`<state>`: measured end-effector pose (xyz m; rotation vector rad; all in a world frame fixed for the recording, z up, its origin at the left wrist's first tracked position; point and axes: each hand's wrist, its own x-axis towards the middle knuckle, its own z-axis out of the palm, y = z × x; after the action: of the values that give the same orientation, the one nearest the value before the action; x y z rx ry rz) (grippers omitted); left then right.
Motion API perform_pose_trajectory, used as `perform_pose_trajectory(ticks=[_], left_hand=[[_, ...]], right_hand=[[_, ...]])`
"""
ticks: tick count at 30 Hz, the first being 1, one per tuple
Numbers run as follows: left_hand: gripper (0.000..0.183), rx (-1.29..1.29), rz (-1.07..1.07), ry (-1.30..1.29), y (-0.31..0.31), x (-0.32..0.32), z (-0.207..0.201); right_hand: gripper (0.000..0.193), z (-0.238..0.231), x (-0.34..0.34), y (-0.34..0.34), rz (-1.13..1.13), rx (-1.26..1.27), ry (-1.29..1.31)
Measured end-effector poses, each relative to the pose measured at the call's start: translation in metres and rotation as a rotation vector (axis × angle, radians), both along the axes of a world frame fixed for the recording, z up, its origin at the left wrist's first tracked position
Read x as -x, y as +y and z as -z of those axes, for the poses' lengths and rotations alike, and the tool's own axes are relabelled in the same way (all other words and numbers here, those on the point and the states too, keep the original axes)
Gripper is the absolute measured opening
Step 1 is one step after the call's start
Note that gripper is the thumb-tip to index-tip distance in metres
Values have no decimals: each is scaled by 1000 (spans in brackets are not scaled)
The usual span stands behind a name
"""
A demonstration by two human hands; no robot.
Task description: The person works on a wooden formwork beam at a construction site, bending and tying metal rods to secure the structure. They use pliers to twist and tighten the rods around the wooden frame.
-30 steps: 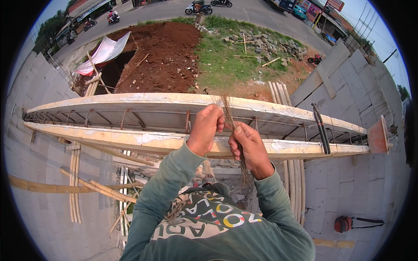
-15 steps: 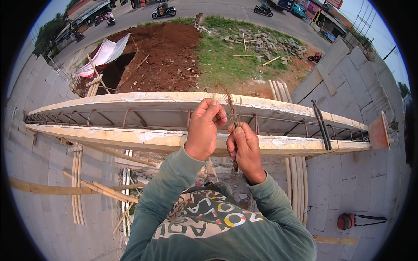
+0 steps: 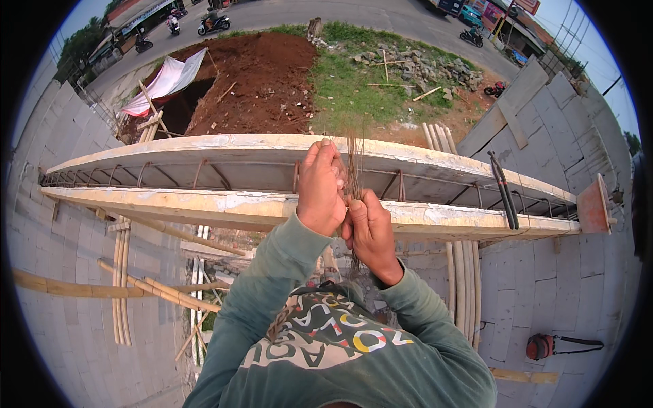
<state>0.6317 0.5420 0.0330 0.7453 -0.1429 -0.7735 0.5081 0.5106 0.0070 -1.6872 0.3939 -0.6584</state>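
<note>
A thin bundle of tie wires (image 3: 354, 166) stands upright between my two hands, its ends sticking up above my fingers and hanging down below them. My left hand (image 3: 320, 190) is closed around the upper part of the bundle. My right hand (image 3: 369, 228) pinches the wires just beside and below it. Both hands hover over a long wooden beam formwork (image 3: 204, 200) with steel rebar and stirrups (image 3: 211, 173) lying inside it.
Pincers with black handles (image 3: 505, 190) lie across the formwork at the right. Grey block walls flank both sides. Bamboo poles (image 3: 122, 285) lean below left. An orange tool with a cord (image 3: 541, 347) lies lower right. Far below are soil, grass and a road.
My hands have closed in on each other and shifted slightly right along the formwork. The wire bundle has turned more upright between them.
</note>
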Motion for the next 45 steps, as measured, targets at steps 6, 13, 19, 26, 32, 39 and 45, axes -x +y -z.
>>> perform_pose_trajectory(ticks=[6,13,19,26,32,39,45], left_hand=[[17,31,-86,-15,-5,-14,-9],[18,7,-116,2,-3,-44,-17],[21,23,-251,-111,-8,-85,-38],[25,4,-160,-57,-10,-116,-80],[22,23,-172,-92,-18,-117,-100],[20,-22,-327,-249,-3,-178,-139],[28,-314,298,-374,1,-141,-91]], right_hand=[[27,2,-5,5,16,50,-30],[28,8,-10,8,7,21,-43],[29,7,-2,11,-28,63,11],[31,-12,-2,-8,-54,147,-48],[29,-21,0,-8,-14,144,-46],[29,-19,19,-1,57,219,-169],[29,-16,14,-29,152,158,-86]])
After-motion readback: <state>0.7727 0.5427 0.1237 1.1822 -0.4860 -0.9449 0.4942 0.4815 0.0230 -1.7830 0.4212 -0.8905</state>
